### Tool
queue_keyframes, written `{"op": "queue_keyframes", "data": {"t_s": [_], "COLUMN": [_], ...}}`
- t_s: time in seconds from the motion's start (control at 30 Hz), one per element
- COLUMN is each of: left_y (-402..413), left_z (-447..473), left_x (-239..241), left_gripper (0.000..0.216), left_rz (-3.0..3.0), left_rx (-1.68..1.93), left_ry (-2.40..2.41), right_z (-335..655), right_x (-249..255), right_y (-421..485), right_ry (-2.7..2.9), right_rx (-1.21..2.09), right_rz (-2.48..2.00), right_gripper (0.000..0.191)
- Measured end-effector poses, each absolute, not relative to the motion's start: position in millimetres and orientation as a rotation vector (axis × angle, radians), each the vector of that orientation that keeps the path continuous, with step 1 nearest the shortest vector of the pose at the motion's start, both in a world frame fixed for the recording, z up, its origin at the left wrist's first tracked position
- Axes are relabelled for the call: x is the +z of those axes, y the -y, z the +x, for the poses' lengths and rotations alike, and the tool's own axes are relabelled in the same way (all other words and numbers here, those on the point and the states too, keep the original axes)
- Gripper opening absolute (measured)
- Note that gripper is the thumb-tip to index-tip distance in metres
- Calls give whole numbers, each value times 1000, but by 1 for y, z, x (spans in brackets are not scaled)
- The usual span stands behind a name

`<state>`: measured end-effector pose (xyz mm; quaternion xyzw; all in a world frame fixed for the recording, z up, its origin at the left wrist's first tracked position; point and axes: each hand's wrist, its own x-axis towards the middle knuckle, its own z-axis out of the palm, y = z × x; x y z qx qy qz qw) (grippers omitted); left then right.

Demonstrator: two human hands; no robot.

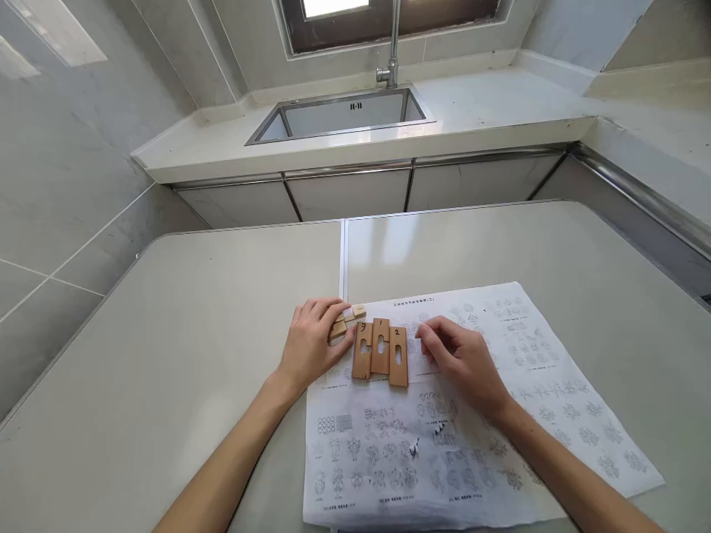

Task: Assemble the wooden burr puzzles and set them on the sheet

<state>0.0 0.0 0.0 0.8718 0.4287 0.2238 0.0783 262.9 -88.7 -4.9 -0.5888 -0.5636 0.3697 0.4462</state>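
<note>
Counter: pale grey counter [194, 355], a seam running to twelve o'clock.
Sheet: printed paper sheet [500, 414] lies flat at five o'clock.
On sheet: three slotted wooden pieces [381, 354] side by side.
Edge: small wooden blocks [347, 320] at the sheet's eleven o'clock corner.

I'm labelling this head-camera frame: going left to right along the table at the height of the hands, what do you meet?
left hand → small pale wooden blocks at its fingertips → three slotted wooden pieces side by side → right hand, all over the printed paper sheet.
</note>
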Motion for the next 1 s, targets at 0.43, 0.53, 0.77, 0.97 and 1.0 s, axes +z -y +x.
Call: {"op": "queue_keyframes", "data": {"t_s": [0.43,0.53,0.77,0.97,1.0], "left_y": [0,0,-1,-2,-2], "left_z": [0,0,0,-2,-3], "left_x": [-2,-2,-3,-7,-7], "left_gripper": [24,21,21,23,24], "left_rz": [2539,2526,2545,2562,2561], "left_rx": [722,709,713,708,704], "left_ry": [-1603,-1571,-1516,-1498,-1502], "right_z": [264,264,264,264,264], "right_x": [-6,-6,-7,-8,-8], "right_y": [89,89,90,89,89], "right_ry": [1390,1384,1377,1374,1374], "right_rx": [926,931,941,950,952], "right_rz": [-1461,-1462,-1465,-1466,-1465], "right_gripper": [41,41,40,40,40]}}
